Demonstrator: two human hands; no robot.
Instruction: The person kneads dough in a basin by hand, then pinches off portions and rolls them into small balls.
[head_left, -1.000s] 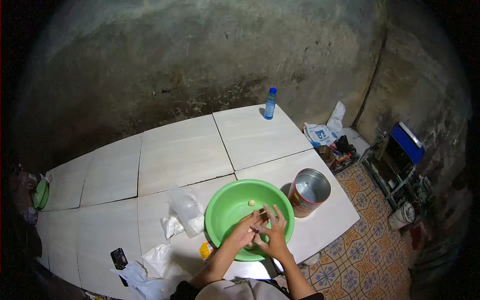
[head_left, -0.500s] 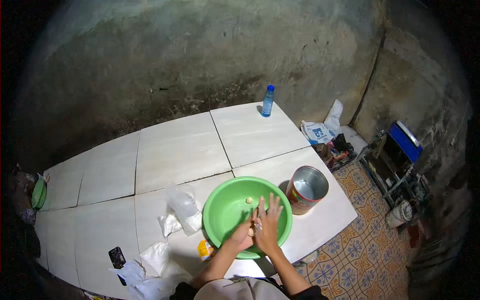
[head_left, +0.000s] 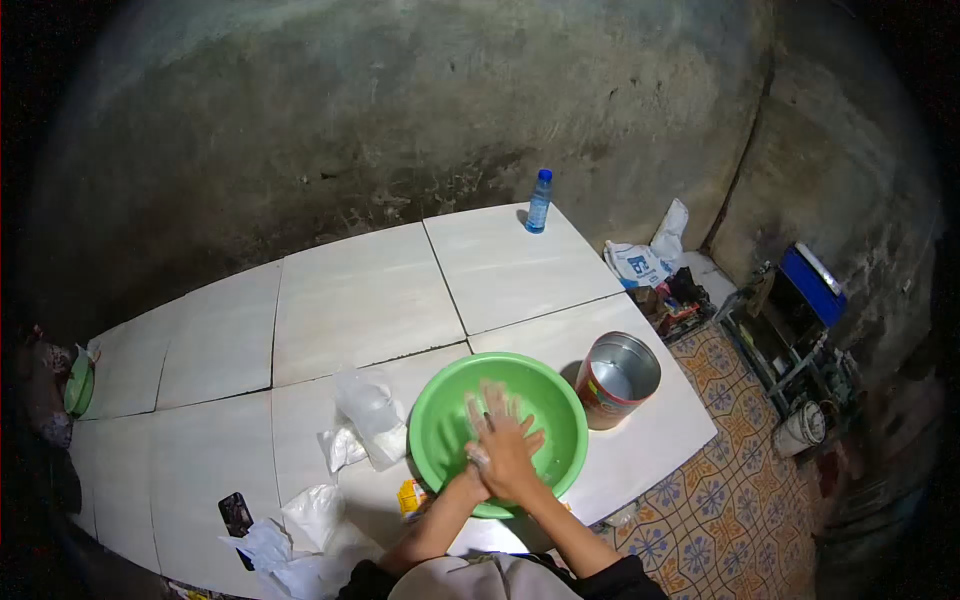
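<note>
Both my hands are over a large green basin (head_left: pixel 432 405). My right hand (head_left: pixel 502 440) lies across the left, palm down, with its fingers stretched and spread towards the far side. Beneath it is my left hand (head_left: pixel 478 484), mostly covered, with some fingertips showing to the right. A pale dough ball seen in the left palm a moment ago is hidden between the palms. Whitish residue coats the fingers. The small ball on the basin floor is hidden behind my right fingers.
A metal tin (head_left: pixel 612 385) stands right of the basin. Plastic bags of white powder (head_left: pixel 365 425), a yellow packet (head_left: pixel 411 496), another white bag (head_left: pixel 318 515) and a phone (head_left: pixel 236 517) lie to the left. A blue-capped bottle (head_left: pixel 538 203) stands at the table's far edge.
My right hand has moved left and tilted over onto my left hand, covering the dough ball in the left palm. The small ball in the basin has gone from sight behind the fingers.
</note>
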